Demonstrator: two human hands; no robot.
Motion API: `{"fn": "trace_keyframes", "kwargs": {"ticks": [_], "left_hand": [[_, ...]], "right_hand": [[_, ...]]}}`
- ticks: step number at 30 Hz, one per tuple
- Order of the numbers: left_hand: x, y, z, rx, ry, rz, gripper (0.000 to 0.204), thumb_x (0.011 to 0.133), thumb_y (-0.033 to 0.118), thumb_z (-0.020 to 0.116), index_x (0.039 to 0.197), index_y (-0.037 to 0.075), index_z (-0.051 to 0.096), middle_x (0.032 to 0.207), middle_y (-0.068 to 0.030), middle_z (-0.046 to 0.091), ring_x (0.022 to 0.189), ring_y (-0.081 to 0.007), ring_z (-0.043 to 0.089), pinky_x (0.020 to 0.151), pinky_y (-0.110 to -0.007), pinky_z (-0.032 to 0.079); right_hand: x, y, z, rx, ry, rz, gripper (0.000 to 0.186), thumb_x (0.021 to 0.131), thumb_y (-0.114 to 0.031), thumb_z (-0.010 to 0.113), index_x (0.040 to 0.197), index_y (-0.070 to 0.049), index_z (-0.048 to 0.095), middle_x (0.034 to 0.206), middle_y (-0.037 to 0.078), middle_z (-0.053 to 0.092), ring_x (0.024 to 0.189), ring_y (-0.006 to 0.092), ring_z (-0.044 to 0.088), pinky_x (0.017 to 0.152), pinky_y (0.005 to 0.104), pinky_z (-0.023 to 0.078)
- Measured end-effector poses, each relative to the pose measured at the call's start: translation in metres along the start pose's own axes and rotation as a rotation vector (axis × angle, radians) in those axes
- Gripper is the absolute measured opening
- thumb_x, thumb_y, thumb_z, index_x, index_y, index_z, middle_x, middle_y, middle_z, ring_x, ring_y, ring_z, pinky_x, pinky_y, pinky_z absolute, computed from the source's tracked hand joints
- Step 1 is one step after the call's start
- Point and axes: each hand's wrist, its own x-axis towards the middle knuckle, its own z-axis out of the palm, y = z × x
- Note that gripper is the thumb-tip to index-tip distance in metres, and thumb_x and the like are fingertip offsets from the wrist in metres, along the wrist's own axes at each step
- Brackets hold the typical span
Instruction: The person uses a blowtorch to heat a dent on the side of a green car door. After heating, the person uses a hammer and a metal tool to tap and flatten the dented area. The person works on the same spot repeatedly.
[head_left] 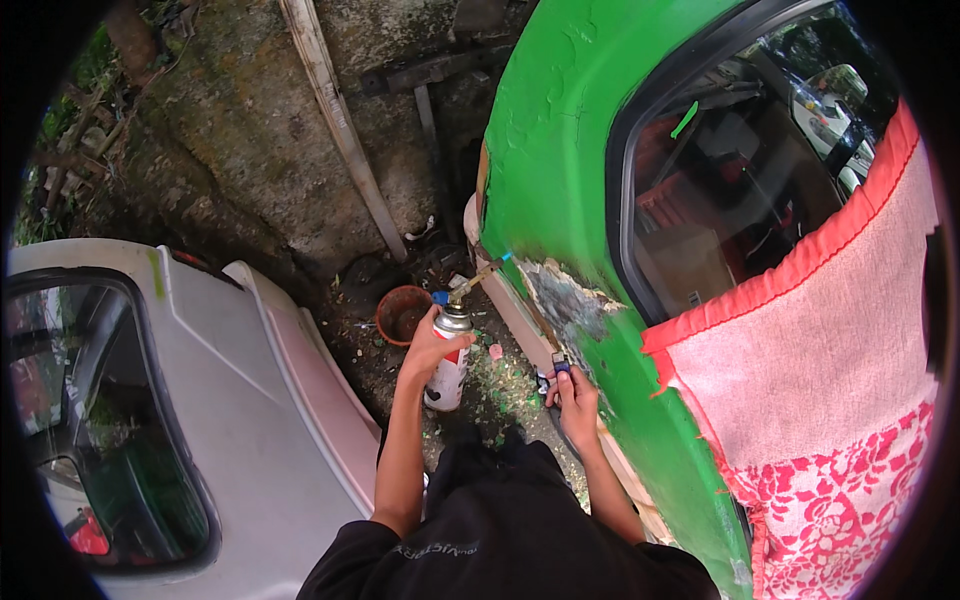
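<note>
My left hand is closed around a gas blowtorch, a white and red canister with a blue-knobbed head. Its brass nozzle points up and right at the green car body, and a small blue tip, seemingly flame, shows at its end. In my right hand is a scraper with a dark blue handle, gripped by the fingers. Its narrow blade runs up toward a bare grey patch with ragged, lifted paint edges. Whether the blade touches the panel, I cannot tell. Paint near the nozzle looks darkened.
A silver-grey car stands close on my left. Pink patterned cloth hangs over the green car's window. On the ground lie paint flakes and an orange-brown pot. A wooden plank leans against the rough wall.
</note>
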Motion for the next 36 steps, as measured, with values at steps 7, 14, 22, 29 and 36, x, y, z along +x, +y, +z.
{"fn": "trace_keyframes", "kwargs": {"ticks": [7,14,22,29,36], "left_hand": [[0.005,-0.009,-0.001,-0.034,0.0,-0.005,0.057,0.068,0.009,0.088,0.111,0.004,0.051,0.094,-0.0045,0.066,0.085,-0.0136,0.064,0.08,-0.031,0.052],[0.007,-0.01,0.0,0.012,0.01,0.001,0.057,0.069,0.008,0.086,0.113,0.002,0.051,0.095,-0.0036,0.065,0.086,-0.0126,0.063,0.08,-0.03,0.051],[0.008,-0.023,-0.007,0.013,-0.033,-0.026,0.081,0.068,0.011,0.088,0.135,-0.005,0.044,0.101,-0.0063,0.066,0.09,-0.0147,0.064,0.085,-0.031,0.051],[0.006,-0.021,-0.002,0.004,0.006,-0.055,0.094,0.068,0.01,0.086,0.144,-0.009,0.034,0.105,-0.0079,0.066,0.091,-0.0158,0.064,0.085,-0.032,0.052],[0.001,-0.023,0.0,0.002,-0.008,-0.068,0.098,0.068,0.01,0.087,0.146,-0.01,0.031,0.103,-0.0064,0.065,0.09,-0.0152,0.063,0.084,-0.031,0.052]], "right_hand": [[0.001,0.006,0.002,-0.026,-0.008,0.012,0.028,0.106,-0.02,0.047,0.097,0.004,0.06,0.07,0.006,0.061,0.059,0.0103,0.058,0.058,0.0261,0.045],[0.002,0.0,0.002,-0.053,-0.002,0.045,0.028,0.106,-0.02,0.049,0.097,0.005,0.06,0.069,0.007,0.062,0.059,0.0107,0.059,0.058,0.0262,0.046],[0.004,0.001,0.003,-0.056,-0.004,0.043,0.029,0.106,-0.021,0.049,0.097,0.003,0.061,0.068,0.006,0.061,0.059,0.01,0.059,0.057,0.0261,0.045],[0.002,0.005,0.008,-0.033,0.018,0.04,0.029,0.107,-0.024,0.046,0.099,-0.001,0.062,0.063,0.002,0.06,0.054,0.0043,0.047,0.053,0.0219,0.032],[0.001,0.001,0.006,-0.047,-0.007,0.055,0.029,0.107,-0.023,0.046,0.099,0.001,0.061,0.065,0.002,0.059,0.056,0.0057,0.05,0.055,0.0228,0.036]]}}
